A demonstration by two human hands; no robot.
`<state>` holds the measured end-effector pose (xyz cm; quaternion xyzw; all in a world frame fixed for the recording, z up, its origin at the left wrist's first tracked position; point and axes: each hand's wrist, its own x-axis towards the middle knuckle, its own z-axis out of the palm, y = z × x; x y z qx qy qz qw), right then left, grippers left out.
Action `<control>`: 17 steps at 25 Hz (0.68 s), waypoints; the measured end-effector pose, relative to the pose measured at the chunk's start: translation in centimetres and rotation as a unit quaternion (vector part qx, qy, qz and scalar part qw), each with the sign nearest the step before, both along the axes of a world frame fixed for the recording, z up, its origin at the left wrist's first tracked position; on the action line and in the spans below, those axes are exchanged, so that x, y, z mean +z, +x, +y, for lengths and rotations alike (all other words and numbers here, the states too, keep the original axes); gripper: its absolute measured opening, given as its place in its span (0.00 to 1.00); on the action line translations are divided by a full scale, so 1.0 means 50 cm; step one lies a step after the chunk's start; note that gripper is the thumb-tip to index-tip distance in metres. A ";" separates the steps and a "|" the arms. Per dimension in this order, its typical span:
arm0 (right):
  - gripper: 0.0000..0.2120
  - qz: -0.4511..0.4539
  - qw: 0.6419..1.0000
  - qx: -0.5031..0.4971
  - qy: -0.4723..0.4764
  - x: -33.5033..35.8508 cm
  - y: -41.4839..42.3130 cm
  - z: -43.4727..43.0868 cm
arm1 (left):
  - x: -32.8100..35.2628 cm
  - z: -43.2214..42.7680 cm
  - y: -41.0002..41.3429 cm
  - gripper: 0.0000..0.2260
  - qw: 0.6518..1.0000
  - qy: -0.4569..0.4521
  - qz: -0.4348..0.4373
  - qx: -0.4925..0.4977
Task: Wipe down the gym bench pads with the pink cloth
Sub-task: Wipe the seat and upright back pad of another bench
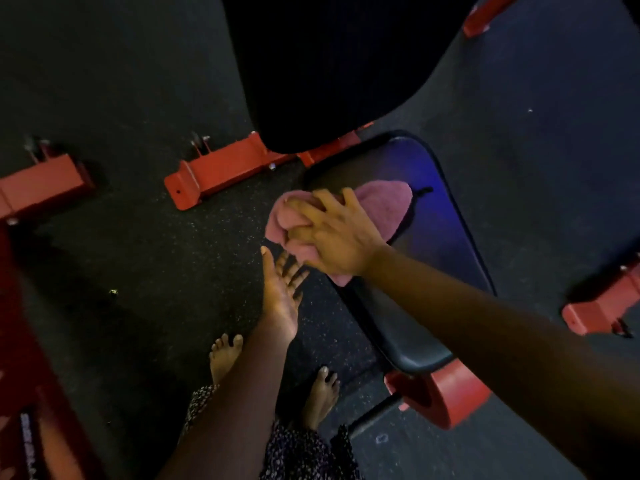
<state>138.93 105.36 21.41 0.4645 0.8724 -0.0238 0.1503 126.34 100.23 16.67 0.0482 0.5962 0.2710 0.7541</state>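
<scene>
The pink cloth lies bunched on the left edge of the black seat pad of the gym bench. My right hand lies on top of the cloth with its fingers curled into the fabric, gripping it. Just below the cloth's hanging corner, my left hand is held palm up with its fingers straight and nothing in it. The black back pad rises at the top centre, dark and with little detail visible.
Red steel frame feet sit on the dark speckled rubber floor to the left, with more red frame at the far left and right. My bare feet stand beside the bench's red front support.
</scene>
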 end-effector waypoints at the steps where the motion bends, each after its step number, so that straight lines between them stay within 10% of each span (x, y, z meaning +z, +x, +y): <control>1: 0.21 0.002 1.000 -0.007 -0.014 0.002 -0.011 0.034 | 0.001 0.011 0.006 0.31 1.000 0.003 0.010 0.010; 8: 0.27 0.079 0.989 -0.120 0.029 -0.015 0.008 0.118 | -0.001 0.102 0.119 0.32 0.988 0.053 0.055 0.136; 17: 0.30 0.107 0.974 -0.176 0.096 -0.038 0.116 0.112 | -0.024 0.098 0.179 0.22 0.914 0.125 0.376 0.087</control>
